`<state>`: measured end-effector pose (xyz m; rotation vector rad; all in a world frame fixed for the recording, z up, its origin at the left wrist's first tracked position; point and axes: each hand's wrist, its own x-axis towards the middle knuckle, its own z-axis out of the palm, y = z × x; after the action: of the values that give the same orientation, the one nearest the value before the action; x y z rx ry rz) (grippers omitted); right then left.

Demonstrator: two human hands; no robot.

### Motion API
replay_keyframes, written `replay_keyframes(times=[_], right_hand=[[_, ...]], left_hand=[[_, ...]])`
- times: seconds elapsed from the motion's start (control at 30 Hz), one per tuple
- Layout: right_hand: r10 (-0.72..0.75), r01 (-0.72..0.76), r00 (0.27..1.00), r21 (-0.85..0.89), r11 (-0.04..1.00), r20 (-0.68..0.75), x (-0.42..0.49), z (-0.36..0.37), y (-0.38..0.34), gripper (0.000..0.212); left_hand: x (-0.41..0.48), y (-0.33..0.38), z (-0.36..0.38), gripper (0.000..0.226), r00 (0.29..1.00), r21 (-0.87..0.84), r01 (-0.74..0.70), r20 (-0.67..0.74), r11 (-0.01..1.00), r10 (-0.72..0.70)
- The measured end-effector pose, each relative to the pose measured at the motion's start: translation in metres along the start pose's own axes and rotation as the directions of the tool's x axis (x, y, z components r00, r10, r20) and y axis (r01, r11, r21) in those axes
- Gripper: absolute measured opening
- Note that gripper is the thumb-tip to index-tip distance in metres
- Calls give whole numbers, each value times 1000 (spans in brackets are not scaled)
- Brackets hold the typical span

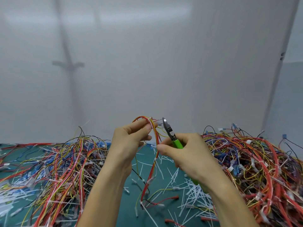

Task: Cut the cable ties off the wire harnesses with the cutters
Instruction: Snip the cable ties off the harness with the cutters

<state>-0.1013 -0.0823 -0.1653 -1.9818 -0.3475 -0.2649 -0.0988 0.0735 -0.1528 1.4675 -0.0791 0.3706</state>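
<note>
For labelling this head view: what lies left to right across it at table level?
In order: left wire pile → left hand → held harness → right hand gripping the green cutters → right wire pile.

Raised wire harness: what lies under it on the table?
Visible: green mat strewn with cut white cable ties and a few loose red leads. Hidden: whatever lies beneath the left forearm and right forearm.
</note>
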Motion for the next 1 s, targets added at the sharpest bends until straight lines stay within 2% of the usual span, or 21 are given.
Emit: replay_keyframes(times=[0.1, 0.2, 0.33, 0.5, 0.57, 0.6, 0.67, 0.7, 0.73, 0.83, 0.9, 0.97, 1.0], right_hand=[[2, -3, 999, -14, 1000, -33, 0, 2, 1, 30], [-2, -4, 996, -69, 998, -85, 0, 3, 2, 38], [-34, 19, 992, -120, 993, -119, 0, 3, 1, 32], [-94, 82, 975, -67, 994, -202, 0, -4, -1, 23], [-102, 94, 970, -46, 995, -223, 1, -6, 0, 24], [-102, 96, 968, -34, 995, -231, 2, -7, 1, 26], [-97, 97, 964, -15, 995, -246, 2, -8, 2, 28], [-97, 97, 964, -11, 995, -249, 3, -8, 3, 28], [-98, 100, 963, -5, 995, -250, 3, -8, 3, 28], [-109, 127, 960, 52, 991, -257, 4, -7, 4, 25], [-117, 144, 957, 81, 986, -266, 5, -5, 5, 19], [-112, 145, 953, 101, 984, -280, 6, -3, 7, 18], [-108, 146, 951, 113, 983, -290, 6, -3, 8, 18]], left_hand=[[1, -1, -2, 30, 999, 20, -19, 34, 1000, 19], [0, 0, -2, 27, 993, 89, -49, 109, 995, 39], [0, -1, -3, 30, 981, 207, -68, 193, 976, 28], [2, 0, -11, 42, 974, 411, -59, 225, 910, -39], [-1, 3, -16, 48, 970, 573, -75, 232, 816, -73], [-3, 5, -18, 47, 969, 691, -111, 235, 714, -76], [-9, 10, -20, 41, 976, 877, -184, 215, 443, -20], [-13, 14, -20, 36, 980, 913, -193, 196, 359, 29], [-16, 17, -19, 33, 981, 921, -196, 182, 336, 73], [-16, 17, -15, 29, 968, 884, -243, 193, 399, 161], [-12, 14, -11, 26, 953, 762, -286, 287, 581, 94], [-11, 10, -3, 25, 912, 585, -232, 408, 777, -35], [-10, 8, 1, 26, 891, 528, -191, 447, 828, -79]])
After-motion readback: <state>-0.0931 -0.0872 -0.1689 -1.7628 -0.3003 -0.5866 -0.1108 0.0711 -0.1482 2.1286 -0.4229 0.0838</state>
